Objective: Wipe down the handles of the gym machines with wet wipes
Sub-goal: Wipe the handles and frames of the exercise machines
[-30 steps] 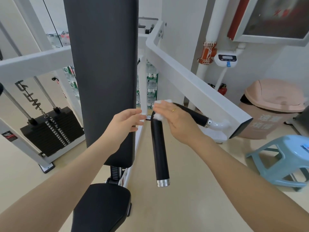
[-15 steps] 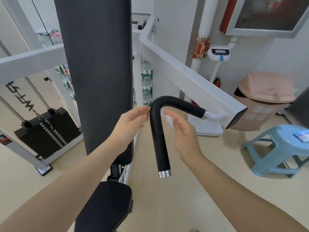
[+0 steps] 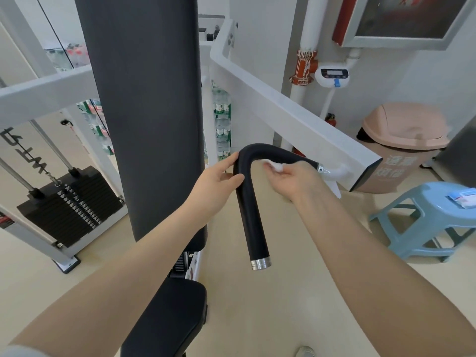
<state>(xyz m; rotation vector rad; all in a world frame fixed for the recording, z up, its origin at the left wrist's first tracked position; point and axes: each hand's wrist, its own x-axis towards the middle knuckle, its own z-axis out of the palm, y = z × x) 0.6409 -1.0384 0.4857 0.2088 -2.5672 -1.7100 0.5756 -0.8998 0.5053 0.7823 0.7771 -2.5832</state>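
A bent black handle (image 3: pixel 248 199) with a silver end cap hangs from the white machine arm (image 3: pixel 283 117). My left hand (image 3: pixel 216 181) touches the outer side of the bend, thumb and fingers lightly round the tube. My right hand (image 3: pixel 291 176) holds a crumpled white wet wipe (image 3: pixel 274 167) against the underside of the handle's upper section, close to the bend.
A tall black back pad (image 3: pixel 146 112) and black seat (image 3: pixel 164 318) stand at left centre. A weight stack (image 3: pixel 67 202) sits far left. A pink bin (image 3: pixel 401 143) and a blue stool (image 3: pixel 427 217) with a wipe packet (image 3: pixel 463 198) are at right.
My right hand moved with the wipe from the top of the bend to under the upper section. My left hand came onto the bend from beside it.
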